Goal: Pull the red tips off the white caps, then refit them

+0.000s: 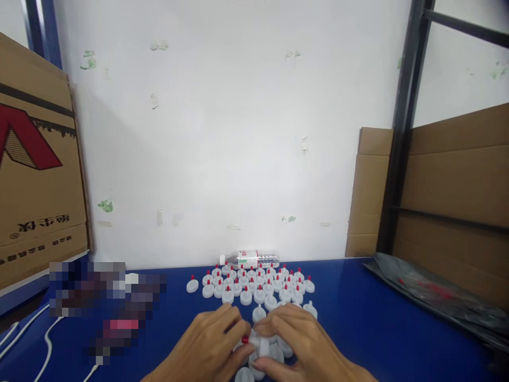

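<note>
At the table's near edge, my right hand (304, 339) is closed round a white nozzle cap (263, 347), which lies on its side with its spout toward the left. The fingers of my left hand (217, 339) pinch a small red tip (245, 339) at the end of that spout. Around and under my hands lie several white nozzle caps without red tips, such as one bare cap (259, 314); my hands partly hide them. Farther back stands a cluster of white nozzle caps with red tips (245, 295), spouts upward.
A clear plastic bottle (248, 259) lies on its side against the white wall. White cables (48, 339) and a pixelated area are at the left of the blue table (342, 302). A dark plastic bag (433, 292) lies right; cardboard boxes (40, 191) stand at the left.
</note>
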`<state>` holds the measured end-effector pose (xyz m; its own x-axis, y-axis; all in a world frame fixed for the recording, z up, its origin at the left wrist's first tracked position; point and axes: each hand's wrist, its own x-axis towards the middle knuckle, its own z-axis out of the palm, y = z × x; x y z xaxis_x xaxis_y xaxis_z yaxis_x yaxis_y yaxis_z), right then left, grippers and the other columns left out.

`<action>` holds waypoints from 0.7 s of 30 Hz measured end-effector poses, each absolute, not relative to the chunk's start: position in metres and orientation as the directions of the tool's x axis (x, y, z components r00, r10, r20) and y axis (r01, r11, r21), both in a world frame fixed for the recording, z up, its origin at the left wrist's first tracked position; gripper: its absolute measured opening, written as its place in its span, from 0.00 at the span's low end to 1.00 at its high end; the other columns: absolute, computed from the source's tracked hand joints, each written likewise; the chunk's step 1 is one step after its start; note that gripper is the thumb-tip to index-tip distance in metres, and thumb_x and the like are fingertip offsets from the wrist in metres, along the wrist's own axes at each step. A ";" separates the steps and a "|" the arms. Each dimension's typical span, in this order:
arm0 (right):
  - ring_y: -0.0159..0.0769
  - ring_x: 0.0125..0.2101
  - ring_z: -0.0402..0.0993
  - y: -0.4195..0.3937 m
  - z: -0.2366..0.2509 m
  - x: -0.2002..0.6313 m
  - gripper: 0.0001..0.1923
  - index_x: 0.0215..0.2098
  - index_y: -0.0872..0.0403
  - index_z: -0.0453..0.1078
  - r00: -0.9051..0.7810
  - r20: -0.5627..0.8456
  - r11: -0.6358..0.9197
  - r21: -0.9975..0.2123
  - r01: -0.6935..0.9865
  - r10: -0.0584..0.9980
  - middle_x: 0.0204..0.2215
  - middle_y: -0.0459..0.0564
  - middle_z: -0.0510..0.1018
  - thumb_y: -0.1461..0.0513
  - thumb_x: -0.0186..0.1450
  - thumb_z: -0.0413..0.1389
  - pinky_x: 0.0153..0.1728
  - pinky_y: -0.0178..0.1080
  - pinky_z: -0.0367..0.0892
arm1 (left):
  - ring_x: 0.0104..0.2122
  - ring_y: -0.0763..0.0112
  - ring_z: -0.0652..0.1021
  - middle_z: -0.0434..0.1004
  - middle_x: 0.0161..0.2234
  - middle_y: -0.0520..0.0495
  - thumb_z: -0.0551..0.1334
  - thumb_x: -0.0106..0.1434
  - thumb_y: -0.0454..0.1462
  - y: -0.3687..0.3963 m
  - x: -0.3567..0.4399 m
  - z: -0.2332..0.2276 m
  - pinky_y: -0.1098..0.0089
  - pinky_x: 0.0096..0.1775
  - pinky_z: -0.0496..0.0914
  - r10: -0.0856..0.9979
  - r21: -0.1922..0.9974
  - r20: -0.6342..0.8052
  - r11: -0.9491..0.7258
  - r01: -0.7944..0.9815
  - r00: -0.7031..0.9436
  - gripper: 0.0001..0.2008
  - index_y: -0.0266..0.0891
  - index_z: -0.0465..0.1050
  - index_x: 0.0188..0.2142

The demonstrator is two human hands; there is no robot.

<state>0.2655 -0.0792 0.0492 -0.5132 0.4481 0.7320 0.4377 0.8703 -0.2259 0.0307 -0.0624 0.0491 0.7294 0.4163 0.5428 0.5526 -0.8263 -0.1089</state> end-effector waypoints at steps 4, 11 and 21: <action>0.38 0.39 0.81 -0.079 0.045 0.262 0.18 0.44 0.51 0.75 -0.489 0.731 0.872 -0.315 0.375 0.475 0.39 0.50 0.84 0.47 0.65 0.64 0.42 0.34 0.73 | 0.24 0.70 0.71 0.74 0.28 0.49 0.37 0.78 0.39 -0.054 0.030 0.033 0.68 0.24 0.59 0.327 -0.081 0.602 -0.883 0.462 0.729 0.24 0.44 0.66 0.31; 0.38 0.44 0.81 -0.076 0.066 0.269 0.10 0.50 0.54 0.72 -0.546 0.806 0.913 0.015 0.407 0.230 0.44 0.52 0.84 0.59 0.73 0.59 0.45 0.38 0.73 | 0.25 0.73 0.72 0.71 0.25 0.55 0.44 0.78 0.43 -0.067 0.037 0.043 0.73 0.32 0.66 0.583 0.339 0.620 -0.803 0.490 0.526 0.21 0.43 0.63 0.29; 0.42 0.41 0.78 -0.020 0.087 0.350 0.10 0.49 0.49 0.70 -0.114 0.725 0.472 -0.313 0.824 0.679 0.48 0.52 0.79 0.60 0.72 0.51 0.44 0.44 0.71 | 0.25 0.68 0.71 0.70 0.26 0.54 0.44 0.77 0.43 -0.040 0.001 0.063 0.68 0.31 0.60 0.700 0.240 0.534 -0.663 0.709 0.474 0.20 0.44 0.62 0.29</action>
<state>0.3497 -0.0195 0.0871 -0.1136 0.6791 0.7252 0.8243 0.4719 -0.3128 0.0006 -0.0402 0.0630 0.4743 0.6999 0.5340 0.7088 -0.6633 0.2399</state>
